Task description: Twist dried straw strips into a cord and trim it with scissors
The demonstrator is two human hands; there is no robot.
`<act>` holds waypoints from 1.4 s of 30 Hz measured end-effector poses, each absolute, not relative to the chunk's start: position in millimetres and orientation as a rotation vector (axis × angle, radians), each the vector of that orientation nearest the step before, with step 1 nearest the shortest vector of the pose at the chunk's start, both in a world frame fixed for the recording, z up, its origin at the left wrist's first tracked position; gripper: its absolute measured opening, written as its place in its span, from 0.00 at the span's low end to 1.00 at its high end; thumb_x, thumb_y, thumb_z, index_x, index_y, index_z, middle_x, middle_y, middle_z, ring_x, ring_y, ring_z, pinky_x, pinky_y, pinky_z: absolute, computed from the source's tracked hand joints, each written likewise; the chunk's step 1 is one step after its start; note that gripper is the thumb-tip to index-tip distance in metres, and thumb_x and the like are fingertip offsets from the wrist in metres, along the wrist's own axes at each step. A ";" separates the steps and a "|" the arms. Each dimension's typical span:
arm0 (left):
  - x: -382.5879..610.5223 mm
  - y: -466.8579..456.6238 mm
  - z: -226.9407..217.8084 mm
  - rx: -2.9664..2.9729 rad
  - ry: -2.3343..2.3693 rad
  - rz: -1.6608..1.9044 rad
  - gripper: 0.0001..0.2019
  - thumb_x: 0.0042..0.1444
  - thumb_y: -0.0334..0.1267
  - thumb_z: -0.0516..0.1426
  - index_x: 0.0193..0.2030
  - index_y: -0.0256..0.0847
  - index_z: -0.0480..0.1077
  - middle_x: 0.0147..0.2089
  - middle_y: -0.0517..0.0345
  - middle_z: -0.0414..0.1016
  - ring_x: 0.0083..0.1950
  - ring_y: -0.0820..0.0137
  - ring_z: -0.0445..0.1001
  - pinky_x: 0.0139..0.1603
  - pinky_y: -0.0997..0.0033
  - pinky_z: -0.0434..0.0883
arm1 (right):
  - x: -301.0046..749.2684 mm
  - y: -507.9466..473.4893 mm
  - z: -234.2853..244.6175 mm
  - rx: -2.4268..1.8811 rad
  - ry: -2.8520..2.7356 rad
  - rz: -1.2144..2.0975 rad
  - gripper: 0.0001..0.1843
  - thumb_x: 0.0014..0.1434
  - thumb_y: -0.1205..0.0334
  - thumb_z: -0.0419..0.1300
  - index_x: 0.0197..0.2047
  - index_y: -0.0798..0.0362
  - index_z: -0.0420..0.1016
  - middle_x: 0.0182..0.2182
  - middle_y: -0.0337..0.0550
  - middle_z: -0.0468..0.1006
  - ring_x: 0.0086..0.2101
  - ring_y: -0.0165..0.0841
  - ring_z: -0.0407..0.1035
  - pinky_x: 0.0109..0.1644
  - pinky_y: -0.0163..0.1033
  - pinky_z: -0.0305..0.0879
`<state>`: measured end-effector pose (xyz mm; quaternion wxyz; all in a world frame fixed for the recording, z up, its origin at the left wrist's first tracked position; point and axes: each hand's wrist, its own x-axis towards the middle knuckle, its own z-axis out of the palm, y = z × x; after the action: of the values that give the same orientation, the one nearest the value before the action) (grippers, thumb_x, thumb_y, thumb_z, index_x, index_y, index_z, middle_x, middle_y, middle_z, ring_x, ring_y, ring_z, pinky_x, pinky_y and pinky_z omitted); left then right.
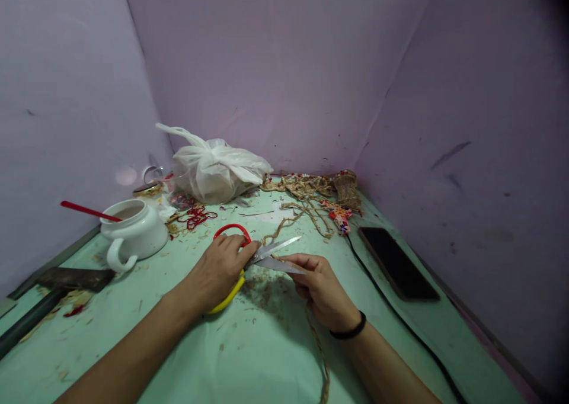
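My left hand [222, 271] is closed on a pair of scissors [267, 260] with one red and one yellow handle loop. The blades are spread apart and point right, towards my right hand [320, 288]. Between the fingers of that hand is a length of jute twine [320, 356], which hangs down towards the front of the table. Further along, the twine passes between the blades and runs on to the back of the table. The lower blade lies close against my right fingers; whether it touches them I cannot tell.
At the left stand a white pot [144, 232] with a red stick and a dark-handled hammer-like tool [75, 278]. Behind are a tied white plastic bag [217, 170], red thread [198, 216] and a twine heap [306, 186]. A phone [398, 262] and black cable [391, 309] lie right.
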<state>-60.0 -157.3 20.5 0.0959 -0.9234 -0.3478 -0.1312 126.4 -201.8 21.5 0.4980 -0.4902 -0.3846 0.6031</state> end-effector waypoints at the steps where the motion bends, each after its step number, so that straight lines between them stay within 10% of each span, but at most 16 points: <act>1: -60.1 -157.2 20.1 -2.737 -1.034 -0.392 0.19 0.54 0.26 0.45 0.53 0.38 0.59 0.43 0.47 0.65 0.44 0.64 0.64 0.45 0.59 0.62 | 126.5 -201.9 21.2 -1.192 -0.932 1.464 0.13 0.36 0.62 0.63 0.28 0.59 0.78 0.11 0.30 0.58 0.14 0.19 0.41 0.18 0.31 0.34; 31: -63.4 -156.4 20.7 -2.899 -1.008 -0.346 0.13 0.54 0.29 0.44 0.45 0.37 0.61 0.34 0.53 0.66 0.34 0.69 0.63 0.33 0.72 0.61 | 129.4 -203.6 19.7 -0.971 -0.738 1.708 0.10 0.38 0.68 0.63 0.28 0.59 0.72 0.14 0.26 0.47 0.16 0.18 0.36 0.17 0.29 0.30; 42: -53.5 -170.6 33.0 -2.825 -2.037 -1.554 0.11 0.49 0.40 0.53 0.39 0.39 0.63 0.26 0.62 0.66 0.22 0.76 0.63 0.23 0.76 0.62 | 122.8 -206.8 21.7 -1.022 -0.717 1.714 0.13 0.37 0.64 0.66 0.29 0.58 0.73 0.21 0.36 0.70 0.19 0.20 0.60 0.20 0.26 0.51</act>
<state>-53.5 -170.6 33.0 -0.3298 -0.6993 -0.5043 -0.3846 122.8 -206.8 21.7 0.4886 -0.4205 -0.2952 0.7052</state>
